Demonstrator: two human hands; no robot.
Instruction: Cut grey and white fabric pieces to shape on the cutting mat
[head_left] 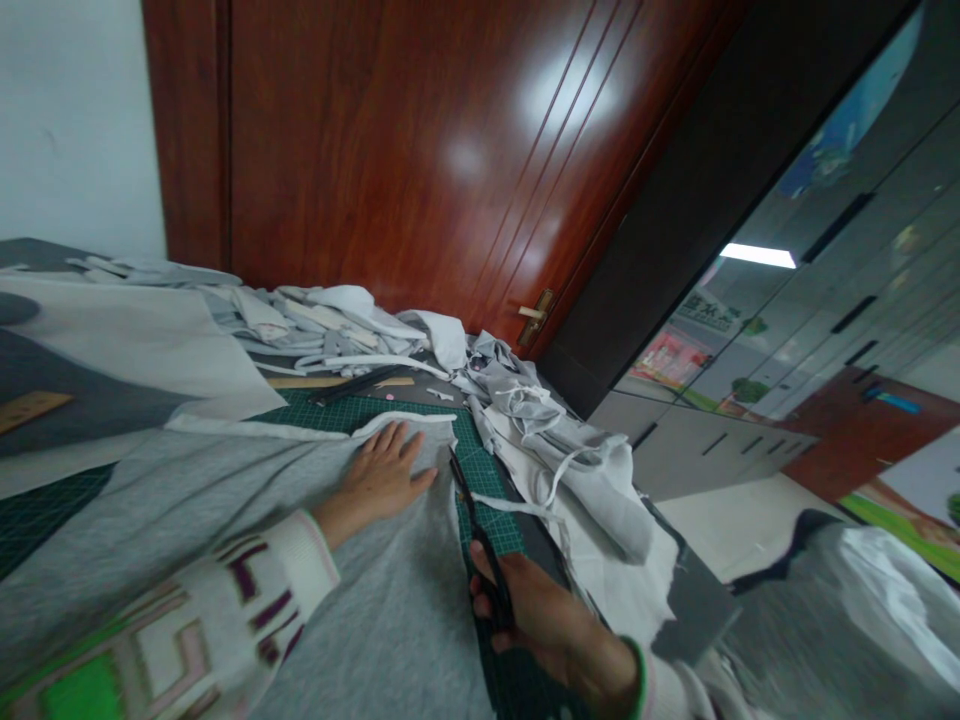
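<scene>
Grey fabric [375,620] with a pale edge along its top lies spread over a green cutting mat [487,450]. My left hand [382,475] rests flat on this fabric near its upper right corner, fingers spread. In my right hand [540,600] is a pair of black scissors [472,510], gripped by the handles. The blades point up and away, at the fabric's right edge, and whether they are parted is hard to make out. A thin pale strip of cloth [510,507] runs to the right from beside the blades.
Crumpled white and grey scraps [337,320] are heaped along the table's far edge, more scraps [577,480] along its right. Paper pattern pieces [112,340] and a wooden ruler [34,408] lie at the left. Behind stands a brown door [390,150]; glossy cabinets [750,330] are at right.
</scene>
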